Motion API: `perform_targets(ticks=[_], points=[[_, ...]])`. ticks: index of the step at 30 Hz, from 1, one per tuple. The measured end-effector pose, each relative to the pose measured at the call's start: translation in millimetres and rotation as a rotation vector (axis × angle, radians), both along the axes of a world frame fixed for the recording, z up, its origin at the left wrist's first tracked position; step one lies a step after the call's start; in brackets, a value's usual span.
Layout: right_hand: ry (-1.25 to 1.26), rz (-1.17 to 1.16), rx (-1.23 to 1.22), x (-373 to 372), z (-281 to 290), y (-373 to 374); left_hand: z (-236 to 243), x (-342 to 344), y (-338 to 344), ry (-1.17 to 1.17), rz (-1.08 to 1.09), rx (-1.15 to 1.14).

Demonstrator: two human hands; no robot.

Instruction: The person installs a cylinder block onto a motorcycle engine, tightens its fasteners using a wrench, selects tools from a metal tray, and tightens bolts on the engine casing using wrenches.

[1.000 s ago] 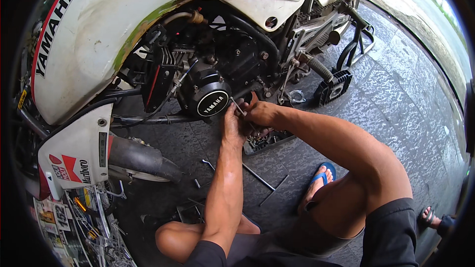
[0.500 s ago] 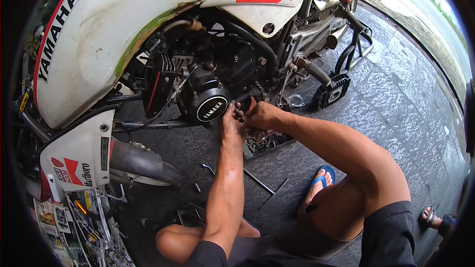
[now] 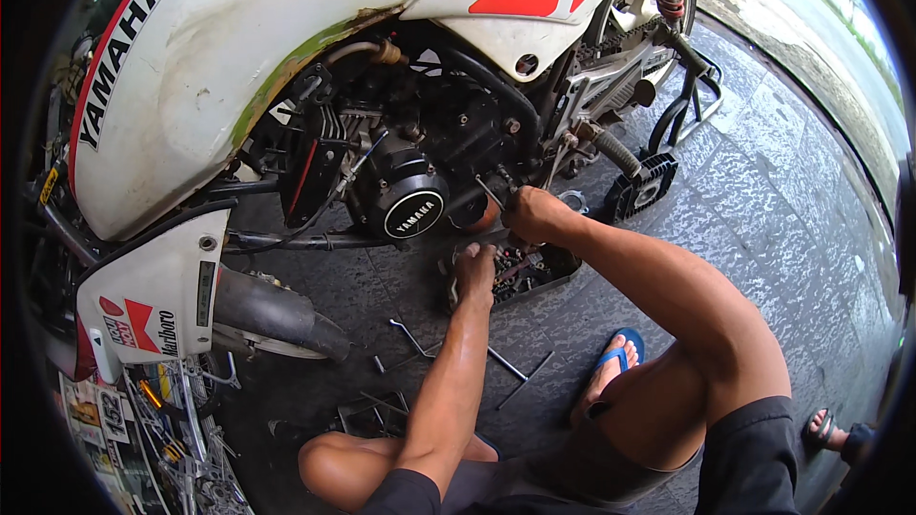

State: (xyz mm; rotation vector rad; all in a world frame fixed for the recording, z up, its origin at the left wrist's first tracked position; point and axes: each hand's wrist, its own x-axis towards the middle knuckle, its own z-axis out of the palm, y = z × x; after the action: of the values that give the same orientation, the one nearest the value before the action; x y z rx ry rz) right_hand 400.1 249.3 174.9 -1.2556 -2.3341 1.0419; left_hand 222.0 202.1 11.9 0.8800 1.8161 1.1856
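The motorcycle's black engine fills the upper middle, with a round side cover low on its front. My right hand is closed around a slim metal tool, whose far end reaches the lower engine case; its kind does not show. Left of that and nearer to me, my left hand is at the left end of a dark tray of small metal parts. Its fingers are curled, and whatever they hold is hidden. An orange-red piece shows under the engine, behind the tool.
A T-handle wrench and a spanner lie on the dark floor near my left forearm. The footrest and a black finned part are to the right. The front wheel is at left. Another person's sandalled foot stands far right.
My hands, together beside the round cover before, are now apart. The left has come down to the tray; the right has moved slightly right and up, with the slim metal tool now showing at the engine.
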Motion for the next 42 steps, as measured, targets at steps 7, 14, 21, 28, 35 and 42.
perform_targets(ticks=[7, 14, 21, 28, 35, 42], points=[[-0.329, 0.177, 0.255, 9, -37, 19, 87, 47, 11, -0.483, -0.043, 0.201], [0.075, -0.031, 0.053, 8, -17, 9, 109, 55, 41, -0.734, -0.020, 0.205], [0.421, 0.057, -1.135, 56, 11, 2, 109, 54, 43, -0.696, -0.056, 0.124], [0.244, 0.112, -0.422, 52, -17, -15, 111, 64, 42, -0.973, -0.065, 0.117], [0.134, 0.055, -0.105, 35, -21, -2, 108, 57, 49, -0.669, -0.016, 0.140], [0.258, -0.161, -0.534, 36, 2, 4, 118, 69, 39, -0.860, 0.057, 0.189]])
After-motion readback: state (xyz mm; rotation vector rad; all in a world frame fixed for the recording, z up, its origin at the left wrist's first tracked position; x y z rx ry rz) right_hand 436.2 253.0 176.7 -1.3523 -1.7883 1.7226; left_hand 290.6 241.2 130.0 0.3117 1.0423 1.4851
